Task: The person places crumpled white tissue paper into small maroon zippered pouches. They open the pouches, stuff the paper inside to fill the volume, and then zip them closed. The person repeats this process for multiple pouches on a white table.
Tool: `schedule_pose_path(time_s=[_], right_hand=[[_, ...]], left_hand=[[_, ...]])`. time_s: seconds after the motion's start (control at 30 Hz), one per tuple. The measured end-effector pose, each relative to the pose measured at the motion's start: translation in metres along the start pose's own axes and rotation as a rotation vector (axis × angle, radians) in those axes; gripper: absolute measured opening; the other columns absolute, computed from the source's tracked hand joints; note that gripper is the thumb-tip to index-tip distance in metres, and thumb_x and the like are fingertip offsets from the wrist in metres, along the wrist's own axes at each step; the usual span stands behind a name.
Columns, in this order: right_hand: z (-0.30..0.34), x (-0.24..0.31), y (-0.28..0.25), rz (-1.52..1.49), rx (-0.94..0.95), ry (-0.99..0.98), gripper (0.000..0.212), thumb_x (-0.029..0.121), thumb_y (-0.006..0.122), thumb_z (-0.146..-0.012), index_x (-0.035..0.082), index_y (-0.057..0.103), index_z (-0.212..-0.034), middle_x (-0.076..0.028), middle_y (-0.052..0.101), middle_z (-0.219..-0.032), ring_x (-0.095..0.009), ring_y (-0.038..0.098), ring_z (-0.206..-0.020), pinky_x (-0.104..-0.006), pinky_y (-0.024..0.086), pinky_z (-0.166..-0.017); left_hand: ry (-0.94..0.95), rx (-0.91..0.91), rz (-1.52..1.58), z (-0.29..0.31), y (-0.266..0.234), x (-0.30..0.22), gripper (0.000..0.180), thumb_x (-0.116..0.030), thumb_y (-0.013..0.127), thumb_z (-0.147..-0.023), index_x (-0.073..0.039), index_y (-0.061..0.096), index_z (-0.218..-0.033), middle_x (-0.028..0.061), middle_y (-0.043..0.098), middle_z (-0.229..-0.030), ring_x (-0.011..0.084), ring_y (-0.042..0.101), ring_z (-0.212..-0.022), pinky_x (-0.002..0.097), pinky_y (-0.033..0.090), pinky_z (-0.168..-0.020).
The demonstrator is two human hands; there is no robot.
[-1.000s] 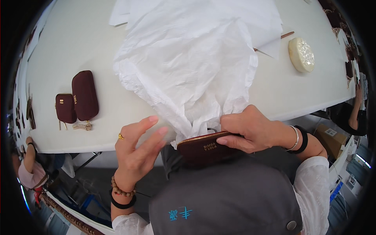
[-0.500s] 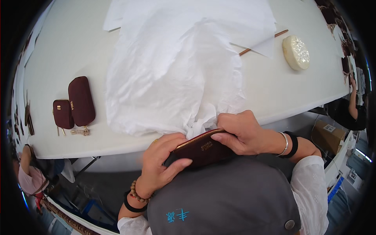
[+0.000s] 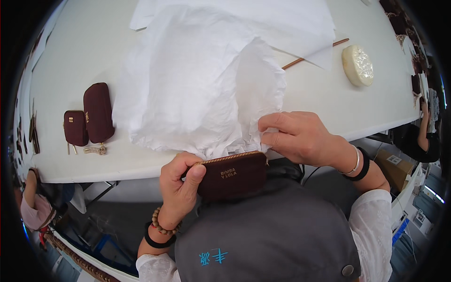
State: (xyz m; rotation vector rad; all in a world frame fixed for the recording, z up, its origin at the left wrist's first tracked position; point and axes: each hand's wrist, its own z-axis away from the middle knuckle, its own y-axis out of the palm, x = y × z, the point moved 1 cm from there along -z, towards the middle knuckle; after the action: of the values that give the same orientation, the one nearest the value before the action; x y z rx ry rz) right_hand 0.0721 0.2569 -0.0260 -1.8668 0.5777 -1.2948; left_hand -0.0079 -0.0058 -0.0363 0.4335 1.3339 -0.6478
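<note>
A dark maroon pouch with a gold zip along its top and gold lettering on its front is in my left hand, gripped at its left end, thumb in front. White tissue paper spreads over the table, and its crumpled near end goes into the pouch's open zip mouth. My right hand has come to the right of the mouth, fingers bent and closed on the edge of the tissue. The tips of those fingers are partly hidden.
On the white table, a larger maroon pouch stands beside a smaller one at left. A brown stick lies partly under paper; a cream oval wrapped object is at right. Other people work at both sides.
My right hand has left the pouch's zip edge and moved right and up to the tissue. The pouch has shifted slightly left, its front turned more into view. The tissue has bunched up.
</note>
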Motion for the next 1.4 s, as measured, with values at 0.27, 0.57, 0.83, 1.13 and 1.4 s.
schedule_pose_path(time_s=[0.27,0.57,0.83,1.13,1.4], right_hand=[[-0.017,0.031,-0.01,-0.883,0.288,0.564,0.012,0.016,0.062,-0.089,0.004,0.059,-0.086,-0.002,0.056,-0.068,-0.007,0.05,-0.057,-0.0259,0.038,-0.05],[-0.007,0.03,0.007,-1.283,0.126,0.755,0.038,0.028,0.048,-0.1,0.004,0.052,-0.072,0.009,0.038,-0.061,-0.003,0.032,-0.058,-0.0229,0.029,-0.05],[-0.003,0.007,0.011,-0.771,0.072,0.514,0.035,0.025,0.056,-0.095,0.004,0.048,-0.068,-0.001,0.034,-0.053,-0.011,0.032,-0.052,-0.0273,0.033,-0.049],[-0.007,0.016,0.003,-0.666,0.03,0.361,0.029,0.009,0.076,-0.076,0.004,0.048,-0.067,-0.006,0.058,-0.083,-0.013,0.045,-0.056,-0.0252,0.035,-0.049],[-0.004,0.019,0.016,-0.58,0.022,0.318,0.021,0.015,0.072,-0.077,0.005,0.053,-0.076,-0.005,0.058,-0.078,-0.022,0.052,-0.058,-0.0315,0.039,-0.048]], left_hand=[[0.119,-0.111,-0.038,0.005,0.015,0.009,0.02,-0.018,0.06,-0.093,-0.001,0.057,-0.082,0.0003,0.053,-0.071,0.0073,0.043,-0.063,0.0214,0.036,-0.058],[-0.101,-0.041,0.656,-0.001,0.016,0.002,0.025,-0.013,0.061,-0.092,-0.005,0.044,-0.107,-0.003,0.051,-0.069,0.0033,0.04,-0.06,0.0177,0.033,-0.058],[0.66,-0.002,-0.753,-0.02,-0.031,-0.009,0.035,0.005,0.062,-0.074,-0.01,0.066,-0.105,0.0052,0.066,-0.096,0.0148,0.052,-0.074,0.026,0.041,-0.066],[0.705,0.032,-0.938,-0.02,-0.015,-0.003,0.034,-0.002,0.068,-0.067,-0.012,0.067,-0.099,-0.0002,0.066,-0.101,0.0149,0.055,-0.076,0.0284,0.036,-0.065],[0.093,0.132,-0.317,0.002,0.008,-0.013,0.027,-0.01,0.073,-0.076,-0.005,0.061,-0.099,0.0072,0.065,-0.093,0.023,0.059,-0.077,0.0308,0.043,-0.072]])
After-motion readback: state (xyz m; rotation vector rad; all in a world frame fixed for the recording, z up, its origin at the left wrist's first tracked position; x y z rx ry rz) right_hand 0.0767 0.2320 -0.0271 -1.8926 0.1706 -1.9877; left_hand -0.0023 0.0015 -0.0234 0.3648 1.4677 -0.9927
